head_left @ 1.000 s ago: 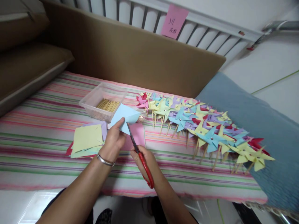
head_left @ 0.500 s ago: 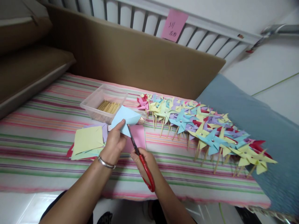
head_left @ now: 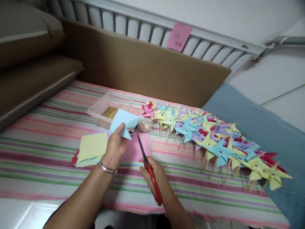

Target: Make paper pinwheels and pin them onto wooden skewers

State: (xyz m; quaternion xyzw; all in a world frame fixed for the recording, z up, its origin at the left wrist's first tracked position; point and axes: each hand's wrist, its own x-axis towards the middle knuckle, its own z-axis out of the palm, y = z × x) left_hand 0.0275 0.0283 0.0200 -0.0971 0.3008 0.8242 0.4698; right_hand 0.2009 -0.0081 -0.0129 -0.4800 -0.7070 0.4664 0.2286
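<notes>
I'm watching L hand [head_left: 116,145] fingers pinching the light, floppy, crease-prone paper [head_left: 124,121] by its near edge, just front of tub [head_left: 94,113], w/ R hand [head_left: 157,175] fingers gripping scissors [head_left: 150,170] nearby, blades off the sheet.

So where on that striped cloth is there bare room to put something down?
Bare striped cloth lies left of the clear box and the paper squares, and along the near edge below the pinwheels. The middle is crowded: left hand with blue paper, right hand with scissors.
</notes>
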